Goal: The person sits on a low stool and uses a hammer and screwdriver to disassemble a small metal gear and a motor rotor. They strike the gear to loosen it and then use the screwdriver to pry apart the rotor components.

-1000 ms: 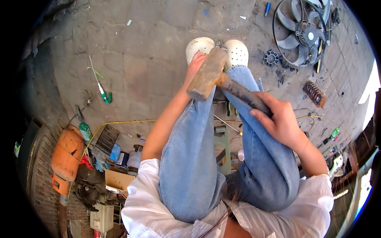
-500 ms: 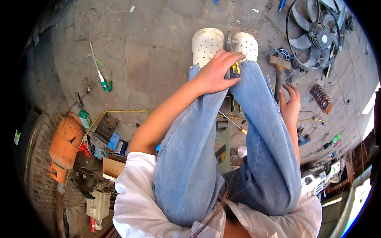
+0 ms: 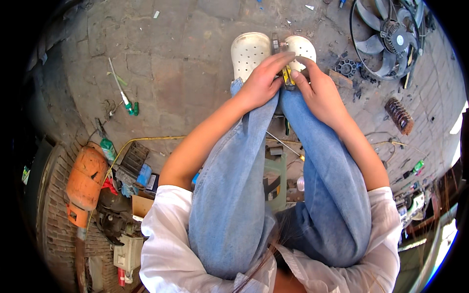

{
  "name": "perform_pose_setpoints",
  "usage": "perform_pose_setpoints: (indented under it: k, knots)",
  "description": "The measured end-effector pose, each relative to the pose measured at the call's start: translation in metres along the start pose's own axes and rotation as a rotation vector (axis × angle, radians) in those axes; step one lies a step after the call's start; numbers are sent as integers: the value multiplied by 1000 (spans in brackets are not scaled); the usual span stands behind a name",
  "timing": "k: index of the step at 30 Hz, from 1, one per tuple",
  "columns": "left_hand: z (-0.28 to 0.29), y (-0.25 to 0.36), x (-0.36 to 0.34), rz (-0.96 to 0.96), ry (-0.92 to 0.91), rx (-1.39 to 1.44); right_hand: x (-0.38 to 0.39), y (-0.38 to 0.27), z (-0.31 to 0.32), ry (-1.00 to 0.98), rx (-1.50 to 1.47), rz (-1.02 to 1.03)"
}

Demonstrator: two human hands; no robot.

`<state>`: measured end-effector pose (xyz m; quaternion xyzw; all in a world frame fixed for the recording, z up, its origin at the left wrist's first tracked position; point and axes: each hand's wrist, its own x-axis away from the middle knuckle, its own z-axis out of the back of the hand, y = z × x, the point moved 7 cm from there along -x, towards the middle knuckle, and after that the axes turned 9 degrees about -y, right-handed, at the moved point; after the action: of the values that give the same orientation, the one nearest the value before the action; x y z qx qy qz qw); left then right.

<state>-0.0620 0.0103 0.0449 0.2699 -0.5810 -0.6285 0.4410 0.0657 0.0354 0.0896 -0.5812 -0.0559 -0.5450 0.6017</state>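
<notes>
Between my white clogs, my left hand (image 3: 264, 80) is closed round a yellow and black handle (image 3: 287, 77), whose far end its fingers cover. A metal tool head (image 3: 276, 44) shows just beyond these fingers, between the clogs; whether it joins the handle is hidden. My right hand (image 3: 320, 93) comes in from the other side, with its thumb beside the handle and its fingers curved near my left fingertips. A gap shows between its thumb and forefinger. Near its knuckles lies a large hammer head (image 3: 340, 79) on the floor; its shaft is mostly hidden.
A fan (image 3: 388, 41) lies far right, near a round black part (image 3: 346, 68) and a rusty coil spring (image 3: 399, 116). At left are a screwdriver-like tool (image 3: 119, 85) and an orange cylinder (image 3: 88, 176). A green stool (image 3: 276, 180) stands between my legs, near a thin screwdriver (image 3: 286, 145).
My right hand has moved from beside the large hammer, up and left, to the yellow and black handle. My left hand stays round that handle, and the view has shifted slightly.
</notes>
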Motion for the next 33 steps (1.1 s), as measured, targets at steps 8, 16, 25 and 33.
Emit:
perform_pose_setpoints:
  k: [8, 16, 25, 33]
  knots:
    - [-3, 3, -10, -19, 1, -163, 5, -24, 2, 91, 303, 123]
    - [20, -22, -26, 132, 184, -667, -1, -9, 0, 133, 476, 37]
    - [15, -40, -40, 173, 137, -767, -7, -14, -5, 70, 524, 60]
    - [13, -39, -43, 192, 140, -737, -7, -8, -16, 81, 584, 47]
